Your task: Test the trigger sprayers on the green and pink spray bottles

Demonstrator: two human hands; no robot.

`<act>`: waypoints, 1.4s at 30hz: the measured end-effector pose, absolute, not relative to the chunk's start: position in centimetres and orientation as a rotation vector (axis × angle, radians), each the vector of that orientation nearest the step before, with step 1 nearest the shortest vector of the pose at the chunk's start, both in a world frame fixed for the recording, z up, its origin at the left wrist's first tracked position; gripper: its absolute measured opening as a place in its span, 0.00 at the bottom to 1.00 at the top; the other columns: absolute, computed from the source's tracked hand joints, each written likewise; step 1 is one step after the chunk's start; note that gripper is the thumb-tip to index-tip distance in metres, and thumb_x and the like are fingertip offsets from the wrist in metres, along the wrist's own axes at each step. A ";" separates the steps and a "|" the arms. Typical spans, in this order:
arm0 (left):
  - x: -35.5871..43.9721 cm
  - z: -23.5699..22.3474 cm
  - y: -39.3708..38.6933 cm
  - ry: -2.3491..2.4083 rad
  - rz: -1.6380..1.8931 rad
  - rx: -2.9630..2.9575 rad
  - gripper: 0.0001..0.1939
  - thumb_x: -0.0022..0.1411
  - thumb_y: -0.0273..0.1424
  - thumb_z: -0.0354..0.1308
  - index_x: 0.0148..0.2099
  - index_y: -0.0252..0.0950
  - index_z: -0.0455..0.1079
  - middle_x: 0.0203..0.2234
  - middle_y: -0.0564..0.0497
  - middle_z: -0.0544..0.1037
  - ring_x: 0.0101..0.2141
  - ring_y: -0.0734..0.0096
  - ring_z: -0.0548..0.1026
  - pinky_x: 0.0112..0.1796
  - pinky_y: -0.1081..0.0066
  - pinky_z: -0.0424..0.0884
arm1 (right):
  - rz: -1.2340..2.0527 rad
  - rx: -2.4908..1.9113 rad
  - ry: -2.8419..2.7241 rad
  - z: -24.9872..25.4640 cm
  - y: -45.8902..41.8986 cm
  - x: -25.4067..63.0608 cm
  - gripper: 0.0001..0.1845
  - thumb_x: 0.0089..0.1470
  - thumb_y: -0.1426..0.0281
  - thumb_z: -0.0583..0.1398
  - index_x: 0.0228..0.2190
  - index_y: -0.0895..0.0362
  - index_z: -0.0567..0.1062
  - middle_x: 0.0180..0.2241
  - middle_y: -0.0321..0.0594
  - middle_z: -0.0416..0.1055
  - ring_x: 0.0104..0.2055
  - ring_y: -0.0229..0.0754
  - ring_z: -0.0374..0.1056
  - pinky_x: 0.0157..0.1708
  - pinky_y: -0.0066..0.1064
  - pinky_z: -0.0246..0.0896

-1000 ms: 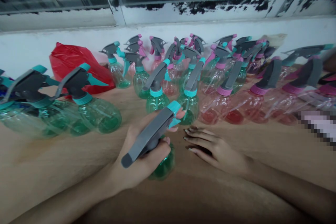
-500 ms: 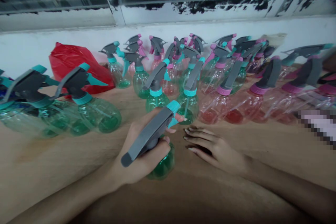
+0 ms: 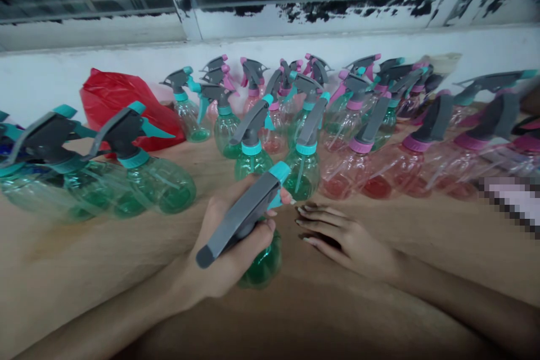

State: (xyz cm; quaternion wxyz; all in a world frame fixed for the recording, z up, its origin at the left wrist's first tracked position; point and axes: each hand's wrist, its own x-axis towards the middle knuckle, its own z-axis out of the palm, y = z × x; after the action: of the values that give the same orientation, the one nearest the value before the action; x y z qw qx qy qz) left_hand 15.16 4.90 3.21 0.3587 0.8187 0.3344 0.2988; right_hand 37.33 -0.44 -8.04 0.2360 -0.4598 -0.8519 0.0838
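Observation:
My left hand [image 3: 228, 242] is wrapped round the neck of a green spray bottle [image 3: 264, 264] with a grey head and a turquoise nozzle. Its index finger lies by the turquoise trigger, while the palm and thumb hide the collar. The bottle stands on the wooden table, nozzle pointing away to the upper right. To the right of the bottle, my right hand [image 3: 346, 236] rests on the table with its fingers stretched out and nothing in them. Just beyond my hands stand two more green spray bottles [image 3: 302, 171] with turquoise collars.
Several green spray bottles [image 3: 162, 185] stand in a row at the left. Pink spray bottles [image 3: 343, 171] line the right side, and mixed ones crowd the back along the white wall [image 3: 139, 56]. A red plastic bag [image 3: 118, 101] sits at the back left.
My left index finger has drawn in slightly toward the trigger of the spray bottle. The right hand has stayed where it was.

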 end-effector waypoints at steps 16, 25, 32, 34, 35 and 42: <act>15.4 2.7 4.8 0.951 0.866 2.151 0.07 0.51 0.28 0.51 0.35 0.41 0.66 0.26 0.54 0.71 0.26 0.67 0.69 0.30 0.67 0.70 | 0.237 -1.257 -2.332 -8.1 -0.4 37.3 0.15 0.60 0.68 0.52 0.48 0.53 0.69 0.53 0.38 0.66 0.59 0.42 0.55 0.58 0.42 0.53; 15.2 2.1 5.0 0.873 0.862 2.068 0.09 0.52 0.27 0.52 0.38 0.42 0.67 0.28 0.55 0.74 0.26 0.70 0.73 0.31 0.70 0.72 | 0.241 -1.238 -2.316 -8.1 -0.4 37.3 0.15 0.60 0.68 0.52 0.48 0.53 0.69 0.52 0.39 0.66 0.59 0.43 0.56 0.57 0.44 0.54; 15.4 2.4 5.0 0.891 0.861 2.126 0.11 0.54 0.28 0.52 0.41 0.43 0.66 0.28 0.55 0.74 0.27 0.69 0.74 0.33 0.68 0.72 | 0.235 -1.238 -2.322 -8.2 -0.4 37.4 0.15 0.60 0.68 0.53 0.47 0.53 0.70 0.52 0.38 0.66 0.58 0.42 0.56 0.57 0.43 0.54; 15.3 2.5 4.9 0.889 0.844 2.127 0.11 0.54 0.28 0.51 0.41 0.43 0.66 0.29 0.55 0.74 0.27 0.69 0.74 0.32 0.68 0.72 | 0.237 -1.242 -2.323 -8.2 -0.4 37.4 0.15 0.59 0.68 0.53 0.48 0.52 0.69 0.52 0.39 0.66 0.58 0.43 0.56 0.57 0.43 0.54; 15.2 2.5 4.9 0.885 0.838 2.126 0.11 0.54 0.28 0.51 0.41 0.43 0.66 0.30 0.54 0.74 0.28 0.69 0.74 0.33 0.68 0.72 | 0.236 -1.245 -2.324 -8.2 -0.4 37.4 0.15 0.60 0.68 0.53 0.48 0.52 0.70 0.53 0.39 0.66 0.58 0.43 0.56 0.57 0.43 0.54; 15.4 2.2 4.9 0.869 0.856 2.137 0.13 0.54 0.27 0.51 0.42 0.43 0.67 0.29 0.55 0.73 0.28 0.70 0.73 0.34 0.70 0.71 | 0.238 -1.262 -2.329 -8.2 -0.4 37.4 0.15 0.60 0.68 0.52 0.48 0.53 0.69 0.53 0.38 0.66 0.59 0.41 0.55 0.58 0.41 0.52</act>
State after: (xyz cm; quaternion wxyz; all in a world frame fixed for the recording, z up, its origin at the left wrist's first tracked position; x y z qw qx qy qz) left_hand 15.38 4.94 2.24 0.3339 0.8186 0.3328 0.3280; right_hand 37.41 -0.44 -8.17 0.2387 -0.4607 -0.8505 0.0869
